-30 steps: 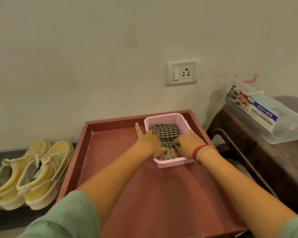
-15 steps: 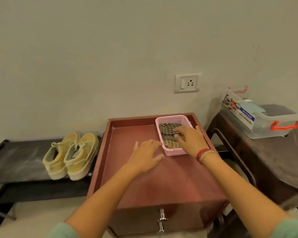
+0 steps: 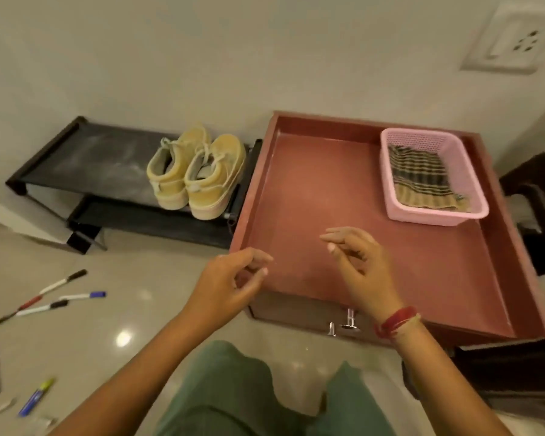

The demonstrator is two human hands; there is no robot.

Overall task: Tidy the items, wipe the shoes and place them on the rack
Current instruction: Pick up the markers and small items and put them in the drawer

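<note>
Far left on the floor: loose markers (image 3: pixel 82 295), plus a blue-and-yellow marker (image 3: pixel 37 396) near the bottom edge. All are scattered, none picked up.

Next over is the black two-tier shoe rack (image 3: pixel 92 162). The yellow sneakers (image 3: pixel 197 173) sit side by side at the right end of its top tier, heels toward camera. So the shoes are racked; can't tell if they've been wiped.

Centre: left hand (image 3: pixel 230 284) hovers at the near left corner of the red-brown tray-top cabinet (image 3: pixel 328 190), fingers loosely curled, nothing in it. Right hand (image 3: pixel 362 269) is just beside it over the tray, fingers relaxed, also empty.

Back right corner of the tray: pink basket (image 3: pixel 434 215) with the checked cloth (image 3: pixel 422 174) lying inside.

Change: a second ago both hands were in the basket on the cloth, and half a second ago only the right one was. Now both are off it and pulled back to the near edge, and the view has swung down and left.

My read: the cloth is stowed and the shoe part looks finished. The floor markers look like what's left, so the next reach probably goes left and down.
</note>
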